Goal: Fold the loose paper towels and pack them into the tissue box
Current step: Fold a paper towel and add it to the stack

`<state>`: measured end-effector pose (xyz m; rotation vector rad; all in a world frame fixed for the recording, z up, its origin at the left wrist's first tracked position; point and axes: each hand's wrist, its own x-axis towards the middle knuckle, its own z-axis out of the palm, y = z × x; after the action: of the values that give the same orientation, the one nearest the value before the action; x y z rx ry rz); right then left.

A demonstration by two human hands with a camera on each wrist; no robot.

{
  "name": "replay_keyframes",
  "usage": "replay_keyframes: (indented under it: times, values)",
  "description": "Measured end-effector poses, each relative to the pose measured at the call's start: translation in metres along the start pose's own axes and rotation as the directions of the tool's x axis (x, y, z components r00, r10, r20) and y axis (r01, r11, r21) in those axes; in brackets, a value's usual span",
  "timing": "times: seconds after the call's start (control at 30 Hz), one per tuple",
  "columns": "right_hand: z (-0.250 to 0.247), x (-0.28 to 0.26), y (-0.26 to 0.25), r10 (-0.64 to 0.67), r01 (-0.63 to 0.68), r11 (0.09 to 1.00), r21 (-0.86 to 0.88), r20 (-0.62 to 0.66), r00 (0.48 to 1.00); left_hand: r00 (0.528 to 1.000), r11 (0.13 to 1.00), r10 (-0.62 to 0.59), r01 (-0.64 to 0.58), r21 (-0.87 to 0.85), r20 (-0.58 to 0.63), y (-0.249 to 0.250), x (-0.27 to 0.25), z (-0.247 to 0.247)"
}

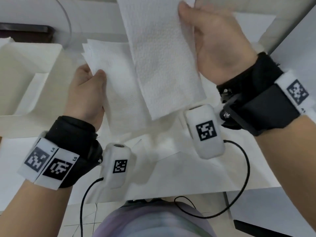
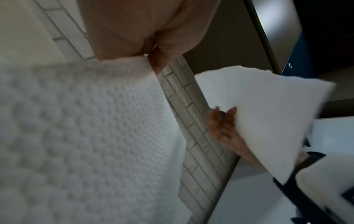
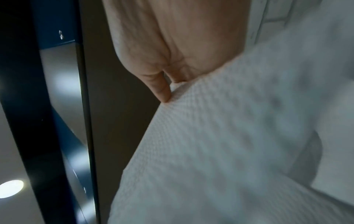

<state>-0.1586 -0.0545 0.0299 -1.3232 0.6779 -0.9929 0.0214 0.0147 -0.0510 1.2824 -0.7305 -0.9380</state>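
Observation:
My right hand [image 1: 213,40] pinches the top edge of a long folded paper towel [image 1: 162,57] and holds it up over the table; its lower end hangs near my right wrist camera. In the right wrist view the fingertips [image 3: 164,94] grip that towel [image 3: 220,151]. My left hand [image 1: 89,86] pinches the left edge of a second paper towel [image 1: 119,100], whose layered corner fans out at the upper left. The left wrist view shows thumb and finger [image 2: 153,60] closed on this towel [image 2: 86,128]. An open white tissue box [image 1: 17,65] stands at the left.
More white paper sheets [image 1: 162,159] lie flat on the table under my wrists. The table's front edge [image 1: 171,195] runs just before my body. Black cables [image 1: 246,177] hang from the wrist cameras. A clear curved object [image 1: 68,23] stands behind the box.

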Motion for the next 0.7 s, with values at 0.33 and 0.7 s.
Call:
replay_keyframes:
  times: [0.33, 0.7]
  values:
    - [-0.019, -0.011, 0.06, 0.373, -0.398, 0.841, -0.367, -0.142, 0.917, 0.996, 0.994, -0.081, 0.083, -0.067, 0.039, -0.003, -0.005, 0.049]
    - [-0.065, -0.049, 0.059, 0.3, -0.367, 0.869, -0.332, -0.235, 0.924, 0.885, 0.923, -0.071, -0.117, 0.366, 0.46, -0.02, -0.004, 0.101]
